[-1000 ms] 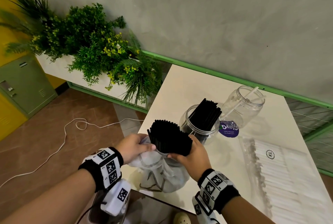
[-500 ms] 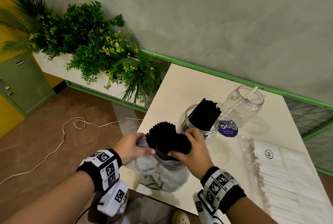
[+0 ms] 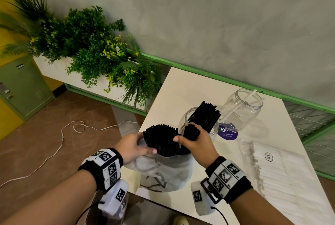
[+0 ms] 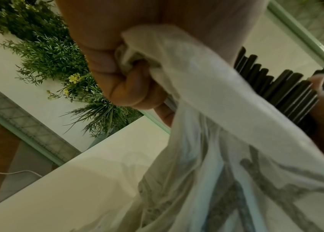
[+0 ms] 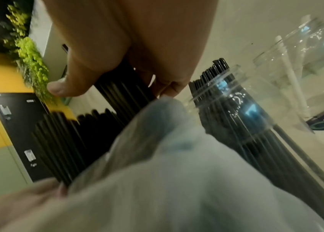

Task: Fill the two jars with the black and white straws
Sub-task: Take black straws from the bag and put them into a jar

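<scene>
Above the desk (image 3: 183, 87), the left hand (image 3: 132, 147) is gripping the white bag (image 3: 163, 170) while the right hand (image 3: 194, 143) is pinching a small clump of black straws (image 3: 190, 131) beside the bag's bundle (image 3: 161, 139).

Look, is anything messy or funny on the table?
Nothing is spilled or broken. The only odd bit: the far jar holds just a couple of white straws leaning askew, while the near jar is packed with black straws.

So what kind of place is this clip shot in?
Probably a cafe or drinks shop, though that's a guess: bulk black straws going into a clear jar, a pack of white straws on the table, decorative planter.
</scene>
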Action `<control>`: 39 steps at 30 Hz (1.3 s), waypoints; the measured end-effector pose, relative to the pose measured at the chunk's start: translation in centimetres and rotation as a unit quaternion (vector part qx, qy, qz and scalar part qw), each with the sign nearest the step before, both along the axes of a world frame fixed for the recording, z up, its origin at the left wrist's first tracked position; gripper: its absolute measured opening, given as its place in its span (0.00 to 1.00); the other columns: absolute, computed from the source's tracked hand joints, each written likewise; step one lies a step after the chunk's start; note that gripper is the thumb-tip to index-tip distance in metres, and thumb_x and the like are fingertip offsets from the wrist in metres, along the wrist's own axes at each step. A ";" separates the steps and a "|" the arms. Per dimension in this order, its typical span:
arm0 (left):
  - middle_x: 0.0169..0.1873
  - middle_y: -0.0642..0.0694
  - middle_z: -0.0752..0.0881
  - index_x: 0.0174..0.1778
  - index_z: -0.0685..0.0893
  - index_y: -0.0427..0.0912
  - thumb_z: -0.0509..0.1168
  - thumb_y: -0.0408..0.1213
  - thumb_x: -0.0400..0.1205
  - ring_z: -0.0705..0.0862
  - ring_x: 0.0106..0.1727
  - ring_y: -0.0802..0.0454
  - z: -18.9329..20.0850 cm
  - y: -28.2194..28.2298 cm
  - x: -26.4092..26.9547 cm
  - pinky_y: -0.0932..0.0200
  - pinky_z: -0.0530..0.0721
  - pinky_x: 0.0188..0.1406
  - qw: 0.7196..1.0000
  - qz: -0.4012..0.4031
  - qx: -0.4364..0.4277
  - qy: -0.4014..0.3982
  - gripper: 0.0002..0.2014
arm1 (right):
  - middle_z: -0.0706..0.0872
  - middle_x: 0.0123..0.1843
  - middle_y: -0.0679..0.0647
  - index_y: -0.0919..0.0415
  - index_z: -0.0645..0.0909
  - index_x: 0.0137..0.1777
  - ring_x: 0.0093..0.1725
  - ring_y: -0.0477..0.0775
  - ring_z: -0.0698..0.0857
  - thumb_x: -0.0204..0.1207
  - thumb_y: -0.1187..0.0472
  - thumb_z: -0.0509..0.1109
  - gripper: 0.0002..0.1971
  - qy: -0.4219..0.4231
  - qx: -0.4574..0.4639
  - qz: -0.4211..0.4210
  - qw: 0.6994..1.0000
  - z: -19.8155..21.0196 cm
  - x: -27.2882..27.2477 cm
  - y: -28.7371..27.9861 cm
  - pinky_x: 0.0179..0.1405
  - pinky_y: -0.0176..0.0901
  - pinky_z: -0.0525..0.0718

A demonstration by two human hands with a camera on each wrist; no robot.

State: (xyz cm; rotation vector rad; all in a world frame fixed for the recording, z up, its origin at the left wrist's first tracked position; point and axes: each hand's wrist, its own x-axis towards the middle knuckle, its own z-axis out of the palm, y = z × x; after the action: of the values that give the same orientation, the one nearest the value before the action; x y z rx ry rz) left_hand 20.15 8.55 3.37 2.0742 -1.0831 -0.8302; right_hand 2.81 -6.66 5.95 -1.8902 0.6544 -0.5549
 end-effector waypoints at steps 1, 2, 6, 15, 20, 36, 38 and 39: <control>0.56 0.49 0.86 0.66 0.80 0.47 0.74 0.60 0.66 0.79 0.53 0.59 -0.1 0.0 0.1 0.65 0.74 0.45 1.000 0.003 0.005 -0.006 0.35 | 0.75 0.34 0.55 0.63 0.75 0.36 0.35 0.47 0.76 0.63 0.47 0.81 0.23 -0.026 0.026 0.004 0.999 0.8 0.1 0.1 0.36 0.33 0.74; 0.57 0.48 0.85 0.66 0.80 0.47 0.74 0.56 0.68 0.78 0.53 0.59 -0.1 0.0 0.1 0.65 0.73 0.47 1.000 0.005 0.007 -0.011 0.31 | 0.76 0.34 0.57 0.69 0.75 0.38 0.35 0.48 0.77 0.66 0.52 0.80 0.21 -0.052 0.047 0.001 0.998 1.6 0.2 0.0 0.37 0.34 0.76; 0.52 0.52 0.84 0.65 0.80 0.47 0.75 0.53 0.70 0.78 0.52 0.60 -0.2 -0.1 0.1 0.72 0.73 0.39 1.000 0.005 0.005 -0.018 0.29 | 0.84 0.37 0.61 0.66 0.76 0.44 0.37 0.53 0.85 0.75 0.59 0.74 0.12 -0.140 0.085 -0.041 0.986 5.2 0.8 -0.2 0.47 0.48 0.84; 0.54 0.52 0.85 0.63 0.81 0.49 0.75 0.56 0.67 0.79 0.54 0.59 0.0 0.2 0.3 0.65 0.75 0.48 1.000 0.001 0.015 -0.003 0.30 | 0.83 0.43 0.56 0.61 0.67 0.62 0.44 0.58 0.89 0.81 0.76 0.60 0.15 -0.286 0.089 -0.076 0.951 10.6 1.2 -1.9 0.54 0.61 0.87; 0.50 0.56 0.84 0.62 0.81 0.50 0.74 0.69 0.58 0.80 0.53 0.60 0.3 0.3 0.3 0.71 0.74 0.41 1.000 -0.009 0.009 0.008 0.40 | 0.79 0.47 0.57 0.56 0.55 0.76 0.48 0.61 0.88 0.77 0.84 0.57 0.34 -0.307 0.029 -0.123 0.943 10.7 0.7 -2.4 0.51 0.59 0.88; 0.42 0.65 0.81 0.51 0.76 0.60 0.63 0.82 0.41 0.80 0.45 0.67 0.8 -0.3 0.5 0.81 0.70 0.34 1.000 -0.011 -0.003 0.007 0.46 | 0.74 0.47 0.59 0.54 0.57 0.65 0.45 0.61 0.88 0.72 0.84 0.56 0.30 -0.383 -0.106 -0.197 0.896 13.1 -0.3 -5.1 0.56 0.51 0.84; 0.40 0.67 0.80 0.51 0.76 0.60 0.60 0.84 0.39 0.78 0.43 0.70 0.8 -0.2 0.4 0.82 0.70 0.32 1.000 -0.017 -0.012 0.007 0.48 | 0.74 0.48 0.59 0.53 0.58 0.63 0.45 0.65 0.87 0.71 0.83 0.56 0.29 -0.399 -0.123 -0.205 0.885 13.4 -0.1 -5.7 0.56 0.58 0.85; 0.40 0.66 0.80 0.51 0.77 0.58 0.63 0.82 0.43 0.78 0.43 0.70 1.0 -0.2 0.3 0.82 0.70 0.32 1.000 -0.021 -0.013 0.003 0.45 | 0.74 0.48 0.58 0.53 0.58 0.62 0.45 0.66 0.87 0.71 0.83 0.57 0.28 -0.404 -0.130 -0.209 0.881 13.3 0.1 -5.9 0.56 0.64 0.85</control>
State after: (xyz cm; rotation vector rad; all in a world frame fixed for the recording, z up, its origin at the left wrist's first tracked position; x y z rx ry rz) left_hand 20.48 8.32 4.36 2.0316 -1.1319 -0.8379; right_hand 2.88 -12.57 19.25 -1.5300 0.4239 -1.6679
